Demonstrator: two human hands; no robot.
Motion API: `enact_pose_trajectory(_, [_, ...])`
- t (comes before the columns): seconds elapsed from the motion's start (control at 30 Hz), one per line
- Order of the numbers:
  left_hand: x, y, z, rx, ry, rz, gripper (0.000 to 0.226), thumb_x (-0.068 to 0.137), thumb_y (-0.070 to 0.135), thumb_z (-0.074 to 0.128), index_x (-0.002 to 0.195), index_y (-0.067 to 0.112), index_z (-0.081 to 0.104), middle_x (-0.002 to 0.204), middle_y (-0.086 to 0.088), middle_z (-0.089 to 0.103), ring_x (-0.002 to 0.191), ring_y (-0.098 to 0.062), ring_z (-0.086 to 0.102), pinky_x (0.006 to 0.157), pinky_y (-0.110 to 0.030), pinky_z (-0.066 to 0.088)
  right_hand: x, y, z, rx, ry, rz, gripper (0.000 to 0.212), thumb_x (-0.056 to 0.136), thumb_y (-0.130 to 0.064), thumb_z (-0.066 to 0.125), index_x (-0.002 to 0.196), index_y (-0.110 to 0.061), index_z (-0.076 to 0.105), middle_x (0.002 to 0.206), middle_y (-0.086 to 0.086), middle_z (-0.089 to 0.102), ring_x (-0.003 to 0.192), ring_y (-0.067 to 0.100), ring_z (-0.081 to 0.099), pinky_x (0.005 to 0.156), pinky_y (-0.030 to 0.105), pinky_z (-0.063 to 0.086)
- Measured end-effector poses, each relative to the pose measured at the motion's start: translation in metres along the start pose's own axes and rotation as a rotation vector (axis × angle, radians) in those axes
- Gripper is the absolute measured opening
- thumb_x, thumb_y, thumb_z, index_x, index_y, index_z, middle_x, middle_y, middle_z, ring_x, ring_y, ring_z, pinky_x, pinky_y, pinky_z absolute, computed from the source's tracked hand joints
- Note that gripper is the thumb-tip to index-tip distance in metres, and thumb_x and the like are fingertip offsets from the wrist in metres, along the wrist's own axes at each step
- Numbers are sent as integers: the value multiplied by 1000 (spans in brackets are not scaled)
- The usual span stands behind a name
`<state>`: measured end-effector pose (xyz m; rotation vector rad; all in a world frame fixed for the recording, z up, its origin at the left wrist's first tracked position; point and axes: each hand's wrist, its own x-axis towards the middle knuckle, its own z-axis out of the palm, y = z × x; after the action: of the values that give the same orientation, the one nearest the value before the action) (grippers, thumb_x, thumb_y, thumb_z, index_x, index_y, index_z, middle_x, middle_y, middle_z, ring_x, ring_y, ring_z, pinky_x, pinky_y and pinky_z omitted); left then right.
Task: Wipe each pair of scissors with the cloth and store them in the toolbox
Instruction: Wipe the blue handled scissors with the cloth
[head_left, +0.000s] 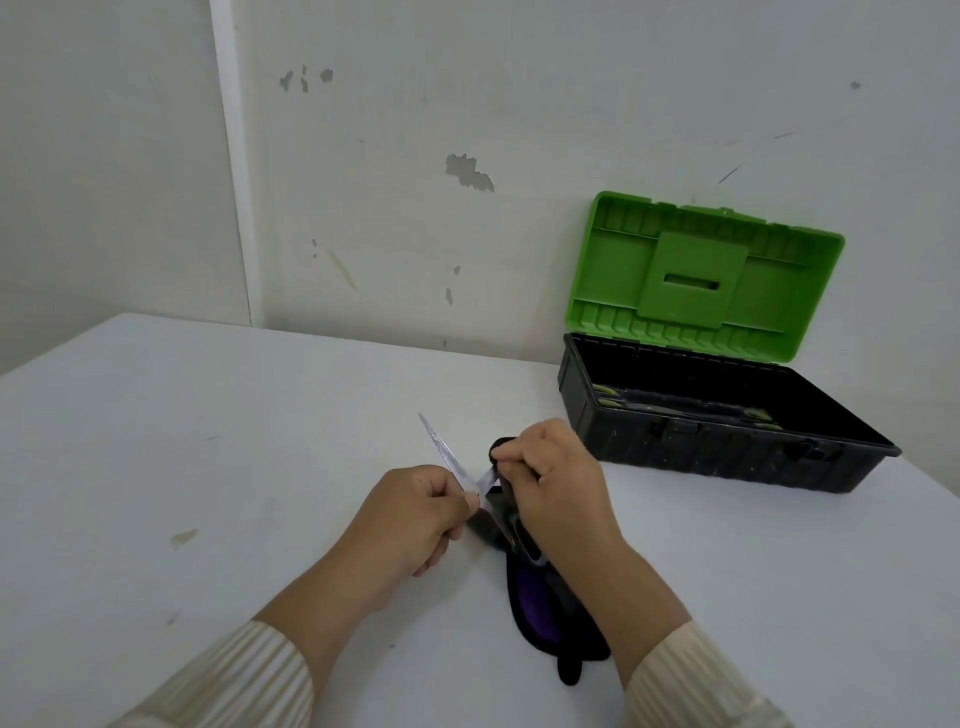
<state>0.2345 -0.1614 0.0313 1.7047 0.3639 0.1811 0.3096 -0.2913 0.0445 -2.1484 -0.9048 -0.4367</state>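
A pair of scissors (447, 451) is spread open above the white table (208, 441), one steel blade pointing up and to the left. My left hand (410, 512) pinches the scissors near the pivot. My right hand (550, 478) grips a black cloth (500, 447) wrapped round the other blade. The scissors' dark handles (506, 525) show between the two hands. A black and purple cloth (540, 618) lies on the table under my right wrist. The toolbox (727, 415) stands open at the right, black tub with a green lid (701, 275) leaning back against the wall.
The toolbox sits against the back wall (415, 182), close to the table's right side. Inside it, small items lie along the near inner wall. Small stains mark the tabletop at the left.
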Motion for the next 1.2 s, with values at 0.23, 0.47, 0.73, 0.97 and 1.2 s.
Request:
enact_pose_trajectory(0.23, [-1,0,-2,1,-2,2,32,88,12,61,58,8,49,40,1,44,33,-16,31,38,-17,22,1,-2,1,-28,59,-10,10,77,2,62,75,-4,71,78,6,62,74,17,60,65,16,48])
enact_pose_trajectory(0.47, [0,0,-2,20,-14,13,33,87,14,62,57,9,50,55,-13,46,35,-19,31,39,-17,22,2,4,2,51,60,50,13,82,-2,60,85,-6,72,87,3,58,76,7,53,72,2,38])
enact_pose_trajectory(0.73, [-4,3,-5,42,-49,3,31,88,13,61,59,9,51,47,0,51,35,-16,32,38,-17,23,7,17,-2,3,157,128,13,77,0,63,79,-9,72,86,11,62,78,15,56,71,8,37])
enact_pose_trajectory(0.97, [-3,4,-5,-6,-67,-63,31,87,13,63,58,11,51,47,1,51,34,-16,33,39,-18,24,-4,10,-27,198,192,153,22,78,-5,66,74,-27,69,83,-10,64,84,0,58,79,8,41])
enact_pose_trajectory(1.2, [-4,4,-6,29,-31,-21,33,86,13,62,56,11,49,49,-2,51,35,-17,33,40,-19,21,-2,8,4,32,49,-12,11,81,-2,62,84,-7,71,86,5,60,78,8,54,70,6,41])
